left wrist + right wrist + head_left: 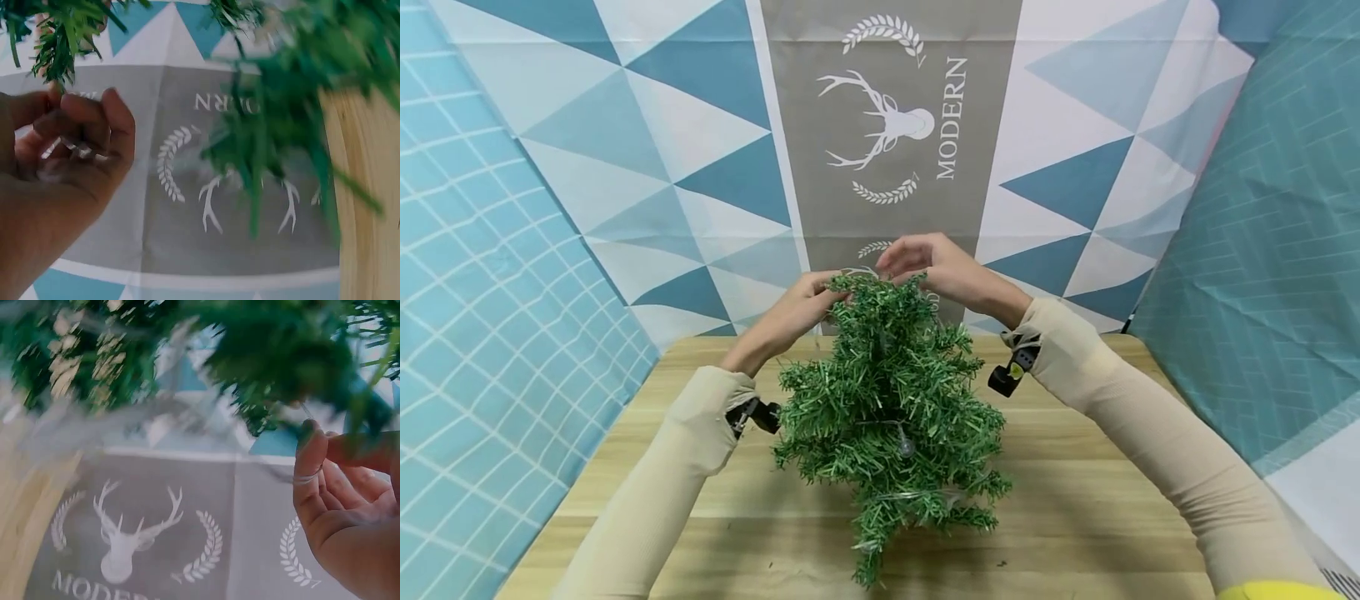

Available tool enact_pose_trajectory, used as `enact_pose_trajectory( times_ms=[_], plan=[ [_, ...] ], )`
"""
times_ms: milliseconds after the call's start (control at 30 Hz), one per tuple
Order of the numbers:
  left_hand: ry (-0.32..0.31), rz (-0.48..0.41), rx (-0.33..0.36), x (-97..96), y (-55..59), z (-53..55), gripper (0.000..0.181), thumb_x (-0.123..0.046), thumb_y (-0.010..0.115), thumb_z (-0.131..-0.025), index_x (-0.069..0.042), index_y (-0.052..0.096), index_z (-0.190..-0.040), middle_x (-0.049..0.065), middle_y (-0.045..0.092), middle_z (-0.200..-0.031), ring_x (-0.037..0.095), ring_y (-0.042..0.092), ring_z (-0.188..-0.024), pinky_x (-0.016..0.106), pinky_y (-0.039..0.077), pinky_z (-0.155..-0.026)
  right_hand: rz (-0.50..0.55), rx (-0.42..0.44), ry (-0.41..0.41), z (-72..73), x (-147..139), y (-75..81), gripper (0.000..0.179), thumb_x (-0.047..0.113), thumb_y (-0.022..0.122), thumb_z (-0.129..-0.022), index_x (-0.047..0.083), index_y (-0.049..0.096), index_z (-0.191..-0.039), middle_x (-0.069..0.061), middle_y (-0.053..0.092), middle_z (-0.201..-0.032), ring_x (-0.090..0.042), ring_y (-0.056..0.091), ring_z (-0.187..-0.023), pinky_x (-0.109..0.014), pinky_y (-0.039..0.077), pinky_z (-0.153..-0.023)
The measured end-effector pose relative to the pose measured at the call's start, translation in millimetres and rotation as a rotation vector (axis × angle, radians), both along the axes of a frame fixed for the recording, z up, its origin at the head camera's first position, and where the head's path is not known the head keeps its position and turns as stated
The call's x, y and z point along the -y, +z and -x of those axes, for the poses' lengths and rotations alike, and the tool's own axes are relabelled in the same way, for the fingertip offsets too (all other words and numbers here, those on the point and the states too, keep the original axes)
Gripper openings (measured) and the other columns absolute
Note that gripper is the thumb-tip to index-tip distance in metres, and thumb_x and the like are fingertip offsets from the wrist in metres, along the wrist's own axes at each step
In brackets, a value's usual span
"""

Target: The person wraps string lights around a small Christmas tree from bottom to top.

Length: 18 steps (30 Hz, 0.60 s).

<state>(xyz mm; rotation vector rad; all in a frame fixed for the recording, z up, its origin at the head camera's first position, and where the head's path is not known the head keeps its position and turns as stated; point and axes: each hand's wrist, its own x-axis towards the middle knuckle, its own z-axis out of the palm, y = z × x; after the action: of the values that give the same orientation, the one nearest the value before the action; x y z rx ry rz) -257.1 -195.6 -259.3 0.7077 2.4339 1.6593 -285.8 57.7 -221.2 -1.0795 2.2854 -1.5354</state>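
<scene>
Now, the tree [910, 392]: green, bushy, artificial, up on the surface [752, 517], with its top between two hands.
Left hand [801, 307]: right up at the treetop's left side, fingers curled in toward the thumb beside a branch tip; clear glints show among them, but cannot tell exactly what they pinch.
Right hand [936, 271]: over at the other side of the top, fingertips pinching a thin clear strand [306, 479] that crosses one finger.
Trimmings: lower on the tree, more clear line runs across the branches, and a small clear bulb [906, 447] hangs at the front.
Sleeves [1112, 375]: beige, both arms, a black camera [1007, 379] at each wrist.
Backdrop [715, 117]: blue and white triangles flank a gray band, with a white deer head [910, 125] and "MODERN" printed sideways.
Left side: a light-blue sheet [475, 250] with white grid lines.
</scene>
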Motion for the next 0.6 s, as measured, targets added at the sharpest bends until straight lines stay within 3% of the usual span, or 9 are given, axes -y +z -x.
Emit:
enact_pose_trajectory(
  times_ms=[100,167,200,233,267,367,400,500,600],
  plan=[
    [0.039,0.111,-0.118,6.6,-4.5,0.9,0.029,-0.02,0.041,-0.107,-0.003,0.065,-0.107,0.003,0.046,-0.066,0.013,0.039,-0.053,0.031,0.041,-0.054,-0.132,-0.039,-0.014,0.1,-4,-3.5,0.064,-0.025,0.035,-0.073,-0.002,0.06,-0.127,-0.016,0.062,-0.129,-0.024,0.059,-0.116,-0.028,0.054,-0.079],
    [0.082,0.185,-0.19,12.8,-7.3,1.1,0.031,-0.022,0.041,-0.107,-0.005,0.065,-0.097,0.002,0.038,-0.057,0.013,0.028,-0.046,0.031,0.034,-0.05,-0.223,-0.026,-0.013,-0.6,-7,-6.8,0.063,-0.023,0.034,-0.079,0.0,0.057,-0.133,-0.019,0.061,-0.12,-0.019,0.063,-0.095,-0.027,0.052,-0.069],
    [0.107,0.224,-0.227,16.2,-8.7,1.2,0.032,-0.023,0.042,-0.107,-0.005,0.064,-0.092,0.002,0.035,-0.055,0.014,0.027,-0.045,0.032,0.033,-0.05,-0.269,-0.019,-0.005,-1.7,-9,-8.6,0.053,-0.023,0.033,-0.079,-0.004,0.06,-0.121,-0.019,0.06,-0.105,-0.015,0.059,-0.08,-0.024,0.048,-0.063],
    [0.134,0.26,-0.259,19.7,-9.8,1.2,0.034,-0.025,0.042,-0.107,-0.006,0.063,-0.087,0.003,0.036,-0.056,0.014,0.027,-0.045,0.033,0.034,-0.052,-0.309,-0.017,0.003,-3.1,-12,-10.4,0.043,-0.023,0.033,-0.079,-0.005,0.06,-0.107,-0.02,0.059,-0.107,-0.012,0.054,-0.07,-0.024,0.046,-0.063],
    [0.163,0.287,-0.276,23.6,-11.0,0.8,0.036,-0.027,0.043,-0.107,-0.007,0.063,-0.085,0.003,0.037,-0.057,0.015,0.028,-0.046,0.034,0.034,-0.053,-0.329,0.004,0.012,-4.6,-14,-12.2,0.034,-0.023,0.032,-0.079,-0.003,0.055,-0.094,-0.016,0.053,-0.096,-0.011,0.045,-0.063,-0.025,0.042,-0.059],
    [0.229,0.343,-0.309,37.8,-13.8,-1.5,0.036,-0.034,0.048,-0.106,-0.012,0.064,-0.082,0.007,0.045,-0.062,0.018,0.032,-0.051,0.036,0.035,-0.056,-0.355,0.047,0.055,-7.4,-22,-18.2,0.032,-0.021,0.034,-0.077,0.01,0.029,-0.075,-0.008,0.025,-0.077,-0.015,0.023,-0.06,-0.03,0.031,-0.062],
    [0.242,0.359,-0.315,42.6,-14.4,-2.7,0.037,-0.035,0.049,-0.105,-0.012,0.064,-0.081,0.008,0.046,-0.063,0.019,0.033,-0.052,0.036,0.035,-0.056,-0.359,0.043,0.068,-8.5,-24,-19.6,0.035,-0.02,0.036,-0.08,0.011,0.022,-0.075,-0.007,0.028,-0.078,-0.015,0.023,-0.061,-0.031,0.031,-0.064],
    [0.266,0.391,-0.321,55.6,-14.6,-8.3,0.039,-0.038,0.051,-0.104,-0.012,0.062,-0.078,0.01,0.049,-0.067,0.021,0.036,-0.053,0.037,0.036,-0.056,-0.329,0.049,0.088,-9.7,-31,-23.2,0.02,-0.012,0.04,-0.09,0.005,0.042,-0.08,-0.004,0.028,-0.073,-0.017,0.025,-0.062,-0.031,0.034,-0.067],
    [0.292,0.407,-0.338,65.3,-13.1,-14.3,0.04,-0.037,0.051,-0.104,-0.011,0.06,-0.074,0.009,0.055,-0.073,0.022,0.038,-0.053,0.037,0.037,-0.056,-0.313,0.031,0.088,-11.6,-37,-24.5,0.011,-0.007,0.041,-0.095,-0.004,0.05,-0.089,-0.003,0.033,-0.073,-0.017,0.03,-0.062,-0.033,0.043,-0.072]
  ],
)
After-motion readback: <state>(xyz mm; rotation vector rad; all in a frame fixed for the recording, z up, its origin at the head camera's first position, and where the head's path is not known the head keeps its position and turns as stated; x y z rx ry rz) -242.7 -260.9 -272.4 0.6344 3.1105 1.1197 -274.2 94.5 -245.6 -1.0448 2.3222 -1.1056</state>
